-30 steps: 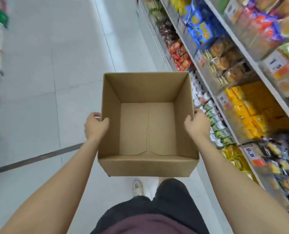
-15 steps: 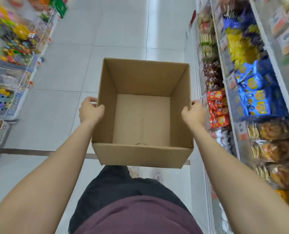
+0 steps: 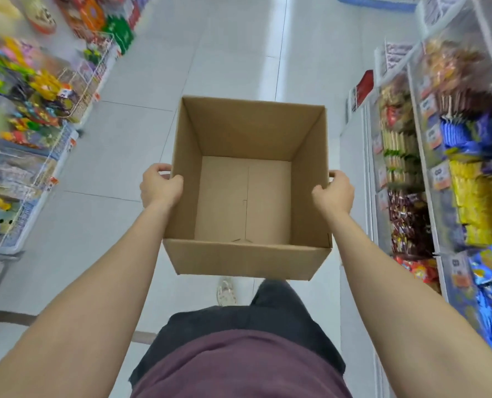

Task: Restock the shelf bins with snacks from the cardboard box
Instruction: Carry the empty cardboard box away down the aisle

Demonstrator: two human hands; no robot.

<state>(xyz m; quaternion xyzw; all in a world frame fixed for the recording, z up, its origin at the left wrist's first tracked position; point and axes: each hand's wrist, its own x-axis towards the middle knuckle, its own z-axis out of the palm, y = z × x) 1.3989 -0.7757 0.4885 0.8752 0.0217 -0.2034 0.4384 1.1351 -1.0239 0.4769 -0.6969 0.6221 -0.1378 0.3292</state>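
Note:
An open brown cardboard box (image 3: 246, 130) is carried in front of my body above the aisle floor. Its inside is bare, with only the bottom flaps showing. My left hand (image 3: 159, 187) grips the box's left wall, thumb over the rim and fingers curled on the outside. My right hand (image 3: 334, 193) grips the right wall the same way. Shelf bins (image 3: 434, 156) filled with yellow, blue, red and brown snack packets run along the right side.
White tiled aisle floor (image 3: 233, 47) stretches ahead between the two sides. Wire racks (image 3: 32, 156) with colourful goods line the left. A blue basket edge (image 3: 377, 4) lies at the far end. My foot (image 3: 225, 291) shows below the box.
The view has swung left along the aisle, so the right shelves have slid by and the left racks have come into sight. Both hands keep the same grip on the box.

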